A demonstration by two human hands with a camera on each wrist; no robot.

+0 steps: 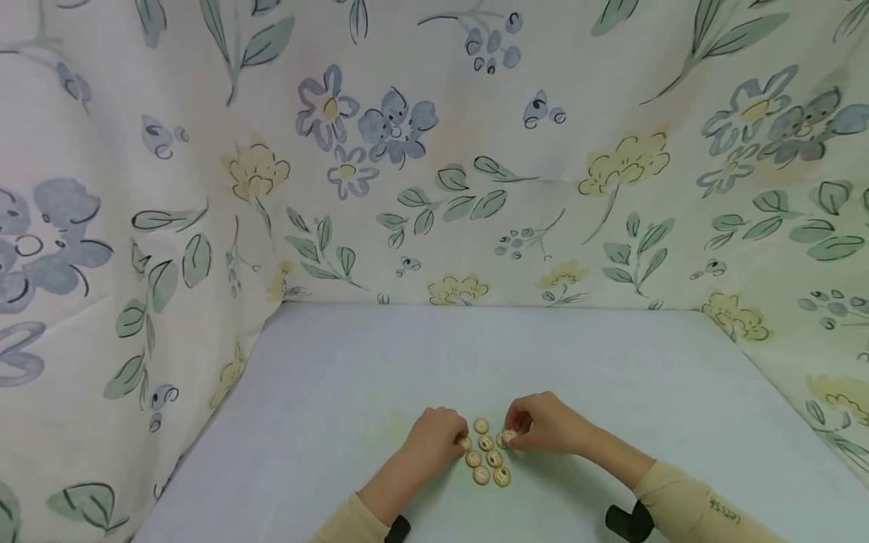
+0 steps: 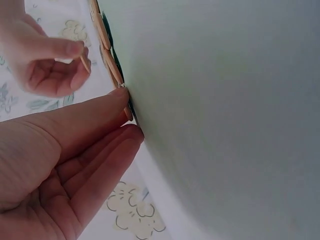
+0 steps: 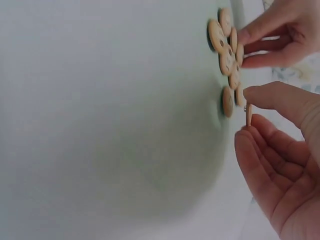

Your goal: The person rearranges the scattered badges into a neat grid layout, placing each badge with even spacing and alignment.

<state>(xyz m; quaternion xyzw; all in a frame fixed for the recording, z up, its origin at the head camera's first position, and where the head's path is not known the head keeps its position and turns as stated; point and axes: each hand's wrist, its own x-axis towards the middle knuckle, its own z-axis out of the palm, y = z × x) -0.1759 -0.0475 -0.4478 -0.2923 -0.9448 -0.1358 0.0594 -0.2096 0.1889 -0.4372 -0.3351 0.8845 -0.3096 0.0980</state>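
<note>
Several small round wooden discs [image 1: 494,458] with dark marks on their faces lie close together on the white table. At the group's left edge, my left hand [image 1: 434,437] pinches one disc [image 2: 128,114] between thumb and fingertips, down at the tabletop. On the other side my right hand [image 1: 546,424] holds another disc [image 3: 249,115] by its edges, thumb opposite the fingers. That disc is raised and tilted on edge, and in the head view it overlaps a disc lying at the group's right side.
The white tabletop [image 1: 380,362] extends around the discs to the back and sides. Floral cloth [image 1: 434,173] hangs behind it and along both sides. A dark wrist strap piece [image 1: 630,522] shows under the right sleeve.
</note>
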